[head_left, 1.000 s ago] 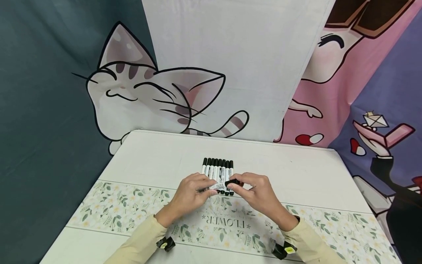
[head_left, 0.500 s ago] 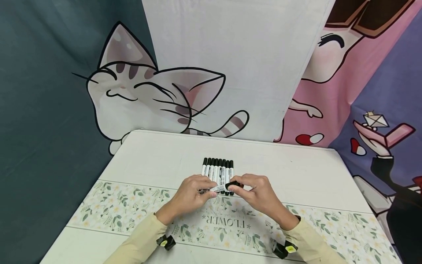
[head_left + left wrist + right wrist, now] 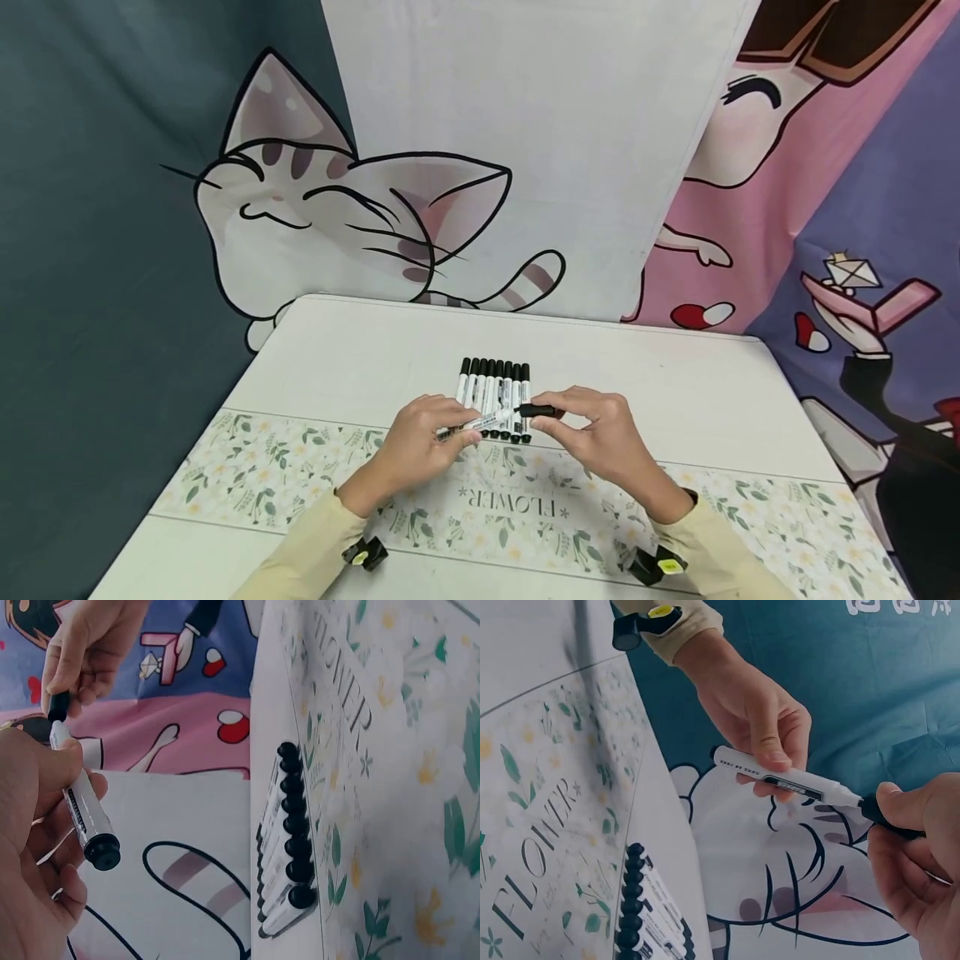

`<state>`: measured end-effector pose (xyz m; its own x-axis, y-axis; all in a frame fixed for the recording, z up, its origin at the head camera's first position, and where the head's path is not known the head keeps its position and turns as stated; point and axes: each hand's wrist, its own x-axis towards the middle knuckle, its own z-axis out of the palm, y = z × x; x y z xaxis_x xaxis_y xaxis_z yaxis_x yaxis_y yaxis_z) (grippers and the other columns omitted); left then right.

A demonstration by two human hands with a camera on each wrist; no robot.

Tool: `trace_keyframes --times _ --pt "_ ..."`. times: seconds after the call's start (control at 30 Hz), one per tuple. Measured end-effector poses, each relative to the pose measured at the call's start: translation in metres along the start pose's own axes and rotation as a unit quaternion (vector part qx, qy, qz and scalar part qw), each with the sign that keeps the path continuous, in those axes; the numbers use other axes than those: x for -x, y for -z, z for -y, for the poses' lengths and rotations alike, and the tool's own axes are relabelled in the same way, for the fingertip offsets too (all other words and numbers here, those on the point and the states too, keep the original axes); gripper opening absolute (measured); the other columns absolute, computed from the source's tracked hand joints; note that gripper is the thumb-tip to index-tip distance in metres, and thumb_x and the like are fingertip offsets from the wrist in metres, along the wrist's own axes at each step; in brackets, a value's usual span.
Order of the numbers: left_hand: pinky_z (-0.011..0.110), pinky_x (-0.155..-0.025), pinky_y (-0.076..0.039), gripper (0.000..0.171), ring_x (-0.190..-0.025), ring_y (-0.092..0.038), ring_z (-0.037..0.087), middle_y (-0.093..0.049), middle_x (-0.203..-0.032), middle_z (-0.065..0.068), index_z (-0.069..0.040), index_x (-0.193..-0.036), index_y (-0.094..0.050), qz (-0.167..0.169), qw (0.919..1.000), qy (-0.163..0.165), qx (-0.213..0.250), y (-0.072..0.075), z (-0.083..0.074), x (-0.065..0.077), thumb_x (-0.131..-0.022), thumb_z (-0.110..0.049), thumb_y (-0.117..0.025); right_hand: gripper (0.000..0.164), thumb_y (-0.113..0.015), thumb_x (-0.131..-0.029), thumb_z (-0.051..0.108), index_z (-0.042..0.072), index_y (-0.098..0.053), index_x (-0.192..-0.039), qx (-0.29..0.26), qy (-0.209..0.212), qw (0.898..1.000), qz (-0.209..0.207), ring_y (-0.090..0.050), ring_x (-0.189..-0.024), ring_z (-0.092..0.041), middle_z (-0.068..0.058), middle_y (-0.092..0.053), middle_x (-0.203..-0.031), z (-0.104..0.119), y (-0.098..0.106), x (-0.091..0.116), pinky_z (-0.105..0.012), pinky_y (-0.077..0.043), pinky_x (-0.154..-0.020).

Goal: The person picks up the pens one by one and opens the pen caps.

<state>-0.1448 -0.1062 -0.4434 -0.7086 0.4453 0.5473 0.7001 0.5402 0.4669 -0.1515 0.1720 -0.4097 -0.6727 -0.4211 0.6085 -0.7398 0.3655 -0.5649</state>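
Observation:
My left hand (image 3: pixel 423 435) pinches the white barrel of a whiteboard marker (image 3: pixel 769 774) between thumb and fingers. The marker's black end plug (image 3: pixel 103 853) points back past that hand. My right hand (image 3: pixel 588 427) grips the black cap (image 3: pixel 537 410) at the other end. The marker's narrower white neck (image 3: pixel 845 796) shows, with the cap's mouth right at its tip. Beyond both hands, a row of several similar black-capped markers (image 3: pixel 491 387) lies side by side on the table, caps toward the far edge. The held marker overlaps their near ends in the head view.
The white table (image 3: pixel 360 358) carries a band of printed flowers (image 3: pixel 300 475) with the word FLOWER. Cartoon-printed cloths hang behind it, a cat (image 3: pixel 300 225) on the left and pink fabric (image 3: pixel 750 267) on the right. Black wrist cameras (image 3: pixel 365 553) sit on both sleeves.
My hands have drawn slightly apart: the left moved left with the barrel, the right a little right and up with the cap. More of the marker's white neck shows between them.

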Motion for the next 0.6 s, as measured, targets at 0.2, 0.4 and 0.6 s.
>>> trace_keyframes --times 0.2,0.4,0.6 --pt "0.04 -0.087 -0.057 0.028 -0.092 -0.071 0.015 -0.077 -0.102 0.0 -0.008 -0.11 -0.079 -0.004 0.9996 0.029 -0.003 0.01 0.007 0.001 -0.087 -0.023 -0.082 0.03 -0.087 -0.079 0.004 0.018 -0.08 -0.105 0.016 -0.018 0.999 -0.029 -0.063 -0.074 -0.008 0.008 -0.072 -0.083 -0.001 0.007 -0.003 -0.016 -0.045 -0.057" --pt "0.035 -0.072 -0.056 0.024 -0.081 -0.066 0.01 -0.076 -0.1 -0.001 -0.008 -0.111 -0.079 -0.012 0.9976 0.067 -0.007 0.02 0.015 0.0 -0.09 -0.021 -0.079 0.03 -0.089 -0.077 0.005 0.017 -0.08 -0.103 0.028 -0.048 0.997 -0.047 -0.064 -0.073 -0.009 0.008 -0.071 -0.08 -0.005 0.018 -0.005 -0.019 -0.049 -0.064" --pt "0.028 -0.062 -0.053 0.023 -0.072 -0.065 0.011 -0.075 -0.095 0.001 -0.005 -0.108 -0.079 -0.029 0.9923 0.12 -0.006 0.031 0.027 -0.001 -0.09 -0.019 -0.079 0.028 -0.087 -0.08 0.006 0.019 -0.079 -0.104 0.051 -0.092 0.993 -0.062 -0.063 -0.071 -0.006 0.008 -0.071 -0.081 -0.013 0.026 -0.005 -0.018 -0.051 -0.066"
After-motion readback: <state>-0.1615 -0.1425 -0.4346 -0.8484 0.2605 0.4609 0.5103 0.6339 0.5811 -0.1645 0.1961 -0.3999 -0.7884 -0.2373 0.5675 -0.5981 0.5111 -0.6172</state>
